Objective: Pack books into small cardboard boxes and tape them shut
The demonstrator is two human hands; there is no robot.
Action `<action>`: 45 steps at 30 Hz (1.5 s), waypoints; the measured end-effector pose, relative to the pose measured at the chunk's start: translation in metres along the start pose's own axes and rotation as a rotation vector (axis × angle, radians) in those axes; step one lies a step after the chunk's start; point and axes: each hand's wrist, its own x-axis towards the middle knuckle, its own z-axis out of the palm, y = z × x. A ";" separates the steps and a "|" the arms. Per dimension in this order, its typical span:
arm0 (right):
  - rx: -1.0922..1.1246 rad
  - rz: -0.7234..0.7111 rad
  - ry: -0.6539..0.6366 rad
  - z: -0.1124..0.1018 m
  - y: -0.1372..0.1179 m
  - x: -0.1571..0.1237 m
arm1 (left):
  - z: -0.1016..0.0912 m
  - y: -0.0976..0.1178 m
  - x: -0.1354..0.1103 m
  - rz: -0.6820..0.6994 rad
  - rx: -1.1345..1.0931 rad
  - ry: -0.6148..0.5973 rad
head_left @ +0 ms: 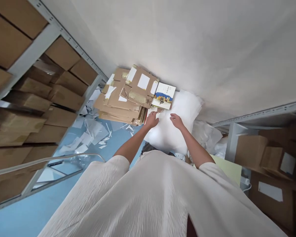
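Observation:
My left hand (152,120) is open at the left edge of a white stack of soft packing sheets (185,105), its fingers slightly curled and the thumb apart. Across from it, my right hand (177,121) hovers over or rests on the same sheets, fingers spread and nothing held; contact is hard to tell. Just beyond both hands lies a book (163,96) with a white, blue and yellow cover. A partly hidden item with a red edge shows beside my left hand. Flattened cardboard boxes (128,107) are piled to the left of the book.
Shelves of cardboard boxes (61,82) stand at the left, with more boxes (250,149) on a right-hand shelf. Paper scraps (95,130) litter the blue floor. Clear plastic wrap (207,136) bunches right of the sheets. A pale cable (46,158) crosses the lower left.

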 end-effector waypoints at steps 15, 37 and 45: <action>0.319 0.295 -0.041 0.094 -0.069 0.055 | -0.088 -0.071 0.050 0.043 -0.069 0.318; 0.519 0.431 0.320 0.175 -0.139 0.099 | -0.188 -0.159 0.089 0.010 -0.309 0.562; 0.424 0.129 0.164 0.195 -0.169 0.116 | -0.203 -0.204 0.084 -0.130 -0.267 0.609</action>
